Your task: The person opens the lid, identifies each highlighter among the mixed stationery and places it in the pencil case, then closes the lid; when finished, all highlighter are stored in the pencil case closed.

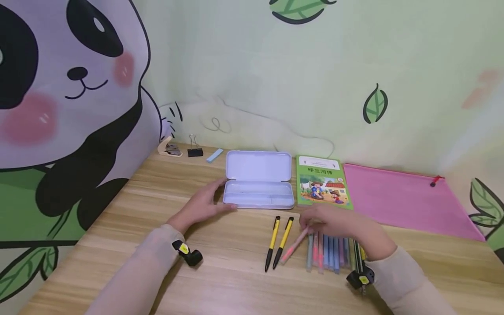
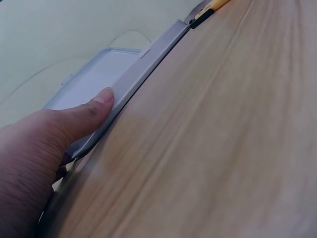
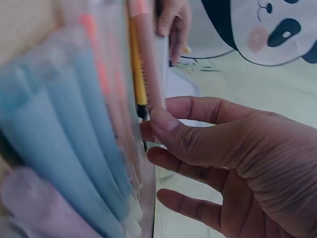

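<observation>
On my feed the right hand (image 1: 334,221) pinches a pink pen (image 1: 296,244) by one end, beside the yellow pens (image 1: 284,238); I judge it light, stiff, slick, steadiest gripped mid-barrel; the left hand (image 1: 201,204) grips the open case (image 1: 258,166)

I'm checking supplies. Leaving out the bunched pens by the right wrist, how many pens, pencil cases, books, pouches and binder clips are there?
Yellow pens: 2
Pink pen in right hand: 1
Pencil case: 1
Book: 1
Pink pouch: 1
Binder clip: 1
Total: 7
</observation>
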`<state>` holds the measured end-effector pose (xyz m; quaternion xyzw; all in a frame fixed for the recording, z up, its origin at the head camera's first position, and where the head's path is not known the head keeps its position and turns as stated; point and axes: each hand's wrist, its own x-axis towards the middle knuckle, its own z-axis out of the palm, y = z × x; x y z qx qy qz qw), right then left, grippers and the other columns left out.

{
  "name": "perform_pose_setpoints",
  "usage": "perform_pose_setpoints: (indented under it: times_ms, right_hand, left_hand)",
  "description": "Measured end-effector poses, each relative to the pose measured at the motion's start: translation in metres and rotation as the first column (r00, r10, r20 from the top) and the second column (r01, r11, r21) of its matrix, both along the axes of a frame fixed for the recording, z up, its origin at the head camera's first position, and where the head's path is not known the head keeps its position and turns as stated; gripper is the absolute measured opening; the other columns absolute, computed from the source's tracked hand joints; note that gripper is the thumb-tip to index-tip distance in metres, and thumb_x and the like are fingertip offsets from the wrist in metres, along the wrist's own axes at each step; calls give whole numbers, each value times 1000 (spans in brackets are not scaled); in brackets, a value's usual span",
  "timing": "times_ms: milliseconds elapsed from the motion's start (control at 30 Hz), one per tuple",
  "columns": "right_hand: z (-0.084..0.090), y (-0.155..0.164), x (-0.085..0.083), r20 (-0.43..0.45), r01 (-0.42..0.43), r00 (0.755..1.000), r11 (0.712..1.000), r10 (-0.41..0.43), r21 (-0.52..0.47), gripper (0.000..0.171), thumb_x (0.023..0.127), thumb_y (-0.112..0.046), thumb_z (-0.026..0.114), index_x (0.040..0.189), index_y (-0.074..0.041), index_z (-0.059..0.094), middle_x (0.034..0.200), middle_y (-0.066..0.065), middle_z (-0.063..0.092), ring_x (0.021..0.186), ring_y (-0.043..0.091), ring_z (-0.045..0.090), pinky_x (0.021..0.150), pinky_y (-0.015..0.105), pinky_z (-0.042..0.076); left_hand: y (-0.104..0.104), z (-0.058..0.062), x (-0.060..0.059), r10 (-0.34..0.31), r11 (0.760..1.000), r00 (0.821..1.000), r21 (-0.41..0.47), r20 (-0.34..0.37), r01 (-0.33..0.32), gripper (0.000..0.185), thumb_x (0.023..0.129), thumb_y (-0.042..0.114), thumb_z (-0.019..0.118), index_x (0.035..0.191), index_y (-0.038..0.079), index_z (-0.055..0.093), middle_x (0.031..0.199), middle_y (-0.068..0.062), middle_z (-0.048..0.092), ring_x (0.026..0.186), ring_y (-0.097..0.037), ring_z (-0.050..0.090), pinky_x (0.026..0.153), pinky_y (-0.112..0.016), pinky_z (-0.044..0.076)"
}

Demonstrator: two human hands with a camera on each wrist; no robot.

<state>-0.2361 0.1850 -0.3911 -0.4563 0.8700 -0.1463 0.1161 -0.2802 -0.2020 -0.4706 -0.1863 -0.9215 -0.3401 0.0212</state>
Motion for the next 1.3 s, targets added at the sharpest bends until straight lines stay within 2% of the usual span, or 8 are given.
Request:
perform_pose_setpoints:
  times_ms: [200,333,467,567,767,1000,1167,1300]
  right_hand:
    - [22,21,-2,81,30,997,982,-15,-185,14,95,-8,69,102,-20,73,97,-13,69,91,8,63,83,36,57]
    - [45,33,-3,94,196,980,911,-174,-363,14,96,-12,68,108,-16,75,100,-7,72,86,11,64,74,29,56]
    - [49,10,-12,32,392,899,770,-437,-504,16,96,-23,71,109,-15,76,92,-4,74,73,12,64,58,26,53]
    - [42,-25,-26,-33,440,846,732,-532,-520,22,95,-28,72,109,-12,78,90,-1,76,72,13,67,58,28,54]
    - [14,-83,-50,-71,461,847,795,-526,-393,17,95,-17,71,106,-6,79,97,7,76,79,18,66,69,35,56]
    - [-14,-107,-60,-79,466,856,828,-511,-312,13,94,-9,71,103,-2,76,92,9,75,82,20,69,73,36,59]
    - [-16,-113,-60,-101,455,863,850,-494,-267,16,94,-10,70,107,-1,74,98,12,75,86,22,70,75,37,59]
    - [-6,-111,-57,-123,420,886,886,-447,-195,27,95,-18,69,119,-5,72,117,12,72,107,26,68,91,43,57]
  left_hand:
    - [1,-1,0,-7,1000,1000,-12,-10,7,107,77,71,72,157,11,34,157,-14,39,145,-31,35,119,-49,30]
    - [4,2,-3,-2,1000,1000,-11,-7,2,103,76,71,74,154,12,40,155,-12,43,143,-30,38,118,-48,31]
    - [6,4,-3,-12,1000,1000,-3,6,12,101,75,69,76,152,14,43,154,-10,45,143,-30,39,118,-48,32]
    - [6,4,-3,-13,1000,1000,0,5,13,100,74,68,78,151,14,45,154,-10,45,142,-30,40,117,-49,32]
    - [6,2,-2,-19,1000,1000,-1,-13,19,100,73,69,78,150,14,47,153,-9,47,142,-29,41,117,-48,33]
    - [7,2,1,-6,1000,1000,8,17,6,103,72,72,77,151,15,46,153,-9,46,142,-29,41,117,-48,33]
    - [5,4,2,5,1000,1000,17,3,-5,103,71,73,76,151,15,46,153,-9,46,142,-30,40,117,-49,33]
    - [2,3,1,7,1000,1000,20,10,-7,103,71,74,76,151,15,46,154,-9,46,142,-30,40,117,-50,32]
